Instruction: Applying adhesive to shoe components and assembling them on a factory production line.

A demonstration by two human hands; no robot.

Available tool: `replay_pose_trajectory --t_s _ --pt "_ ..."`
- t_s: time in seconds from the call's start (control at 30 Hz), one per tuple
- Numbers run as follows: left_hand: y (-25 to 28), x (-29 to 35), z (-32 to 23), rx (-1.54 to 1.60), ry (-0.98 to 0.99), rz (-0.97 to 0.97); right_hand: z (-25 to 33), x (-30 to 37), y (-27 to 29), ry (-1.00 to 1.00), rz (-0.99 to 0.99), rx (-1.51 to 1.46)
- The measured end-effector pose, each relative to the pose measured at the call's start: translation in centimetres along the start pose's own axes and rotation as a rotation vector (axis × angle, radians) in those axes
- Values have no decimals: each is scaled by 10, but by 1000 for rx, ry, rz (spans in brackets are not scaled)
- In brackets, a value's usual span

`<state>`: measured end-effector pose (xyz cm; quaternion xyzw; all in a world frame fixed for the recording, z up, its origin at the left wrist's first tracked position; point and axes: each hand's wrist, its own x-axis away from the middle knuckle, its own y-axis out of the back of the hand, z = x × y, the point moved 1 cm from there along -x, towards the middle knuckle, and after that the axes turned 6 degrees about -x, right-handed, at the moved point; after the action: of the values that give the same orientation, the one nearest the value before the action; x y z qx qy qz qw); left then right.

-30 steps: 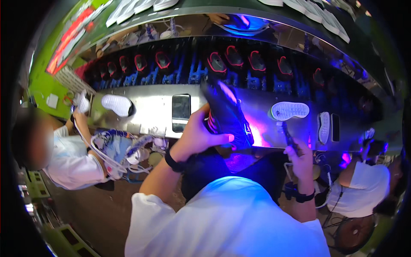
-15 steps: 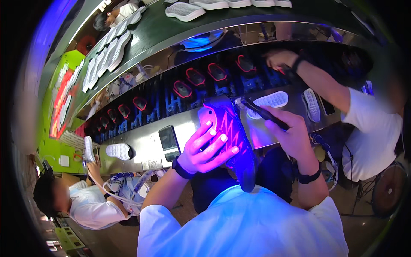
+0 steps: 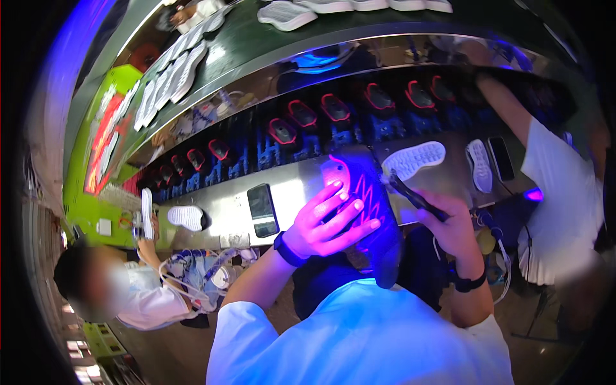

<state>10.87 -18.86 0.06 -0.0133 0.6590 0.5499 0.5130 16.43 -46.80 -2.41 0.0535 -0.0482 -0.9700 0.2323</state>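
A dark shoe upper is tilted in front of my body, lit violet, with glowing pink zigzag lines on its side. My left hand is closed on it, with the fingers spread across the near side and the thumb hidden. In my right hand is a black-handled brush, gripped near the back of its handle. The brush's tip is at the upper's right edge, close to the far end; whether it touches cannot be told. Just beyond the brush lies a white shoe sole on the metal bench.
A phone and a white sole lie to the left; another sole and phone to the right. Behind runs a rack of red-edged shoe uppers. Co-workers sit at left and right.
The view has shifted slightly. My brush tip has moved nearer to me along the upper's edge. The right co-worker's hand has gone further into the rack, where more red-edged uppers now show.
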Motion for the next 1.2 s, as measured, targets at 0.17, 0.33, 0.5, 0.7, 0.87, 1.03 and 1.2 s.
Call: replay_pose_trajectory --t_s 0.17,0.33,0.5,0.7,0.87,1.03,1.2 --pt "-3 45 12 216 676 78 -35 8 3 -249 8 19" --pt "-10 105 81 871 1623 -256 -64 31 17 -586 -223 -107" --pt "-4 173 227 212 1754 138 -79 38 20 -545 -159 -58" --pt "-40 183 367 -73 1474 848 -80 49 19 -541 -226 -22" --pt "-100 202 352 -141 1399 637 -80 67 21 -571 -286 88" --pt "-148 194 377 -280 1351 540 -110 79 36 -615 -359 36" --pt "-183 157 301 -439 1261 456 -134 41 18 -567 -363 -59"
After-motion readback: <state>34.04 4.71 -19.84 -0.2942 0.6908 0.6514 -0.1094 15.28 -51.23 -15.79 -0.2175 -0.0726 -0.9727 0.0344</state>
